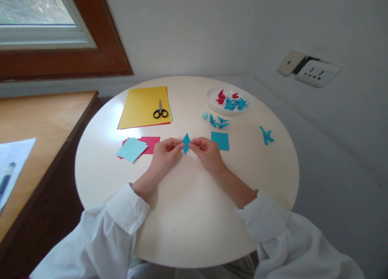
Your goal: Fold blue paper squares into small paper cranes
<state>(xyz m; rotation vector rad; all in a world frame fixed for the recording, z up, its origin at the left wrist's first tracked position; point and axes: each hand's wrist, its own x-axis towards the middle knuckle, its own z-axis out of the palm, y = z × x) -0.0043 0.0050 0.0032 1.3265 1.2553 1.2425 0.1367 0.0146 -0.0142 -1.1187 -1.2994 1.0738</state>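
My left hand [165, 152] and my right hand [206, 150] meet over the middle of a round white table [182, 214]. Between their pinched fingertips stands a small blue folded paper [186, 143], diamond-shaped and upright. Each hand grips one side of it. A blue paper square [220, 141] lies just right of my right hand. Left of my left hand lie a light blue square [132, 149] and a red sheet [148, 143] under it.
Black-handled scissors [160, 111] rest on a yellow sheet stack [142, 107] at the back left. A white dish [229, 100] holds red and blue folded figures. Several blue folded pieces [218, 122] lie near it, one more [266, 135] at the right. A wooden desk [39, 125] stands left.
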